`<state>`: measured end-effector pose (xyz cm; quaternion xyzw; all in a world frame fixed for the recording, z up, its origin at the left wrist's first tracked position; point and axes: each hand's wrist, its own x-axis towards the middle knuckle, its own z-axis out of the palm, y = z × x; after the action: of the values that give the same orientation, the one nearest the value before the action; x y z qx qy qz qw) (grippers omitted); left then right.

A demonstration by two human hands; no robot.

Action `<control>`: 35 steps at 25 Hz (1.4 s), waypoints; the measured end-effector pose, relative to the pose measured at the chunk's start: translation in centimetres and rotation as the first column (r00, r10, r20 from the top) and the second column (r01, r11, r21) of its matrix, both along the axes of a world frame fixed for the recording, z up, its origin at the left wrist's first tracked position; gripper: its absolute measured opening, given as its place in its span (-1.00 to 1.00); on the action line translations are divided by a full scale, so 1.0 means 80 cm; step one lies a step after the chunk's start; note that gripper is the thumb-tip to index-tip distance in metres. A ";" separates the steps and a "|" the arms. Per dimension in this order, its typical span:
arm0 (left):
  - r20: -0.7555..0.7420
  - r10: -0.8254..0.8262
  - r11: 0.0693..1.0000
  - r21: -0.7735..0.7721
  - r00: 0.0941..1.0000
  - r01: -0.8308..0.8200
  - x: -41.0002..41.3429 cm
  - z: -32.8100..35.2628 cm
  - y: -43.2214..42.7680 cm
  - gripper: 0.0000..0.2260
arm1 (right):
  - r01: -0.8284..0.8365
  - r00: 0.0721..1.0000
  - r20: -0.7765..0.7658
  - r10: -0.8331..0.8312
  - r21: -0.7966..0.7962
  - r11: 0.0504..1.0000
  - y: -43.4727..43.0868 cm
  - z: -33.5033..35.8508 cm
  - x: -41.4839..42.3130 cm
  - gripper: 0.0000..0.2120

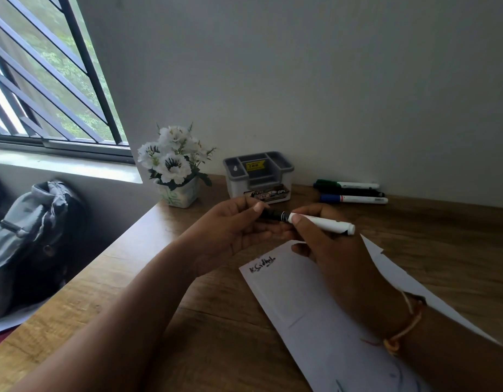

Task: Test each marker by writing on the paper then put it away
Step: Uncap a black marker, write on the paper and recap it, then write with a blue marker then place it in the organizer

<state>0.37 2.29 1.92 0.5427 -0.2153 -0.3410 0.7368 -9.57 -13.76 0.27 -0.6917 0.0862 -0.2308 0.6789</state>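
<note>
Black ink already marks the paper: one short scrawl near its far left corner, with fainter strokes showing at its near end beside the right wrist. So at least one marker looks to have been tried.

The marker now in play is held level above the far end of the paper, just clear of it. The left hand is closed round its black cap end, thumb on top; the right hand is closed round the white barrel, thumb pressed close to where cap meets body. From the grip, the cap is on or right at the joint; whether it is being pulled off or pushed home cannot be told. The scrawl being black like this cap hints that this marker has done its test and is being capped, but that is only a guess.

Three more markers lie side by side along the far edge of the surface, against the wall, all capped: green, black, blue. Whether any of them has been tested cannot be told.

The grey holder stands at the far edge, between the flowers and those markers, and its compartments look empty. Nothing has been put away yet, by the look of it, so most of the job remains.
</note>
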 end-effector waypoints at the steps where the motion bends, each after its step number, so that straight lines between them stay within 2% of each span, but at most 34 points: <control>1: -0.006 -0.006 1.000 -0.015 1.000 0.006 -0.001 0.001 0.000 -0.82 | 0.004 1.000 0.010 -0.004 0.005 1.000 -0.001 0.000 0.000 -0.94; 4: -0.015 -0.017 0.997 -0.071 1.000 0.016 -0.005 -0.002 -0.001 -0.82 | 0.012 1.000 0.004 -0.013 0.082 0.997 -0.002 -0.001 0.000 -0.97; 7: 0.020 0.033 0.995 -0.096 0.999 -0.031 -0.004 -0.003 -0.003 -0.81 | -0.054 0.998 0.026 0.050 0.150 0.987 -0.001 0.001 -0.002 -0.92; 12: 0.045 0.076 0.989 -0.134 0.996 -0.070 -0.007 -0.002 -0.005 -0.81 | -0.133 0.989 0.080 0.125 0.101 0.986 -0.007 0.011 -0.001 -0.93; 15: 0.104 0.227 0.952 -0.231 0.968 -0.199 -0.005 0.001 -0.010 -0.81 | -0.159 0.986 0.081 0.149 0.140 0.977 -0.010 0.013 0.007 -0.73; 17: 0.210 0.462 0.875 -0.264 0.862 -0.405 0.005 0.004 -0.006 -0.85 | -0.090 0.995 0.056 0.085 0.113 0.990 -0.014 0.011 0.009 -0.69; 19: 0.416 0.677 0.729 -0.270 0.607 -0.629 0.017 0.010 0.002 -0.86 | -0.004 0.998 0.057 0.005 -0.031 1.000 -0.022 0.007 0.006 -0.75; 21: 0.581 0.731 0.614 -0.330 0.358 -0.717 0.026 0.020 0.007 -0.85 | 0.038 0.997 0.071 -0.026 -0.167 0.985 -0.026 0.004 0.004 -0.77; 24: 0.739 0.658 0.558 -0.351 0.143 -0.752 0.040 0.046 -0.004 -0.78 | 0.034 0.998 0.069 -0.016 -0.272 0.962 -0.024 -0.002 0.005 -0.75; 27: 0.819 0.570 0.529 -0.306 0.064 -0.791 0.056 0.059 -0.027 -0.80 | 0.044 0.997 0.072 -0.017 -0.390 0.920 -0.023 -0.007 0.003 -0.73; 32: 0.925 0.371 0.584 -0.169 0.076 -0.794 0.081 0.038 -0.057 -0.85 | 0.054 0.997 0.080 -0.018 -0.472 0.880 -0.023 -0.007 0.000 -0.71; 35: 0.954 0.290 0.563 -0.106 0.075 -0.820 0.089 0.025 -0.062 -0.88 | 0.035 0.998 0.066 -0.002 -0.499 0.866 -0.025 -0.007 0.000 -0.71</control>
<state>7.47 -2.66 3.90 0.8270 -0.2544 0.3054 0.3977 -9.53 -15.77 -0.28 -0.8353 0.0086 -0.2734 0.4769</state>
